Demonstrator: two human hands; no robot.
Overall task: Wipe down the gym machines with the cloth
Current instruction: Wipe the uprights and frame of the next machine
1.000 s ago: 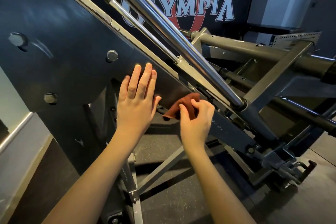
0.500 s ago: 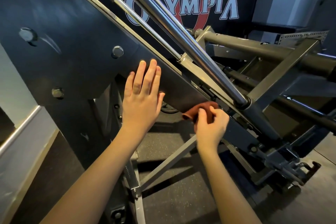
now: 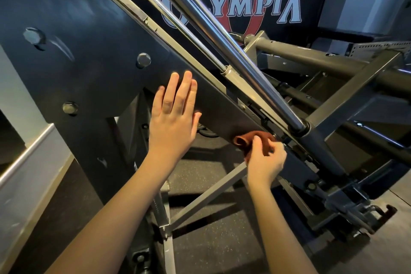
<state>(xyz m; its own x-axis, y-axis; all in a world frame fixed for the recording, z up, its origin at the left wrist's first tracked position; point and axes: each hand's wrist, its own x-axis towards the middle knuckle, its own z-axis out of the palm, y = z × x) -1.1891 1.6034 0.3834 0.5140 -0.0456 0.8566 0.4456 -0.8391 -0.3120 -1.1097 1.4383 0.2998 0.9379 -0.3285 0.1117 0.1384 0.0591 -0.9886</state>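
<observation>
Right hand (image 3: 265, 163) is clamped on the cloth (image 3: 249, 140), now carried further down the side plate's (image 3: 89, 51) lower edge. Left hand (image 3: 175, 115) is kept flat against the plate, fingers straight. Bottom stretch is judged outstanding.

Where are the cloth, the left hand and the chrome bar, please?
cloth (image 3: 243, 142): head view, its rolled end.
left hand (image 3: 173, 122): head view, back of the hand.
chrome bar (image 3: 222, 38): head view, mid-length of the shaft.

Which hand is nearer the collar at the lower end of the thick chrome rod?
Right. The right hand, pinching the cloth, sits just below and left of the collar; the left hand lies flat on the dark plate, farther left.
</observation>
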